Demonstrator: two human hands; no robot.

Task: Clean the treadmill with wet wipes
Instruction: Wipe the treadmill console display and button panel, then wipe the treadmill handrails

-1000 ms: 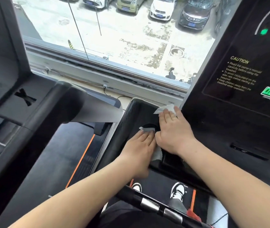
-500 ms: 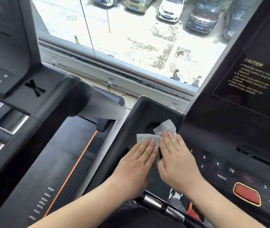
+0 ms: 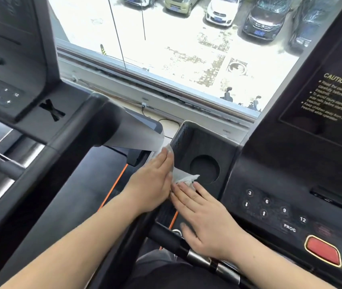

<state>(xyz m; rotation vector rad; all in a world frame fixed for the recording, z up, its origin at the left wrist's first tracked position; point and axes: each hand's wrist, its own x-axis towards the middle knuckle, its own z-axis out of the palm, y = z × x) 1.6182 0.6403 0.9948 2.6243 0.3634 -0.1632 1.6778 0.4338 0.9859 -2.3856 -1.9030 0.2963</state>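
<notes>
Two labels: "CAUTION" [image 3: 336, 80], "PROG" [image 3: 289, 227]; left hand [image 3: 151, 184], right hand [image 3: 205, 222] on wipe [image 3: 181, 177].

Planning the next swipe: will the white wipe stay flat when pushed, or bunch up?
Probably floppy: the wipe lies over the tray rim and wrinkles beside the cup hole. Likely light, bunching easily; the left hand and right hand press it flat-fingered.
</notes>
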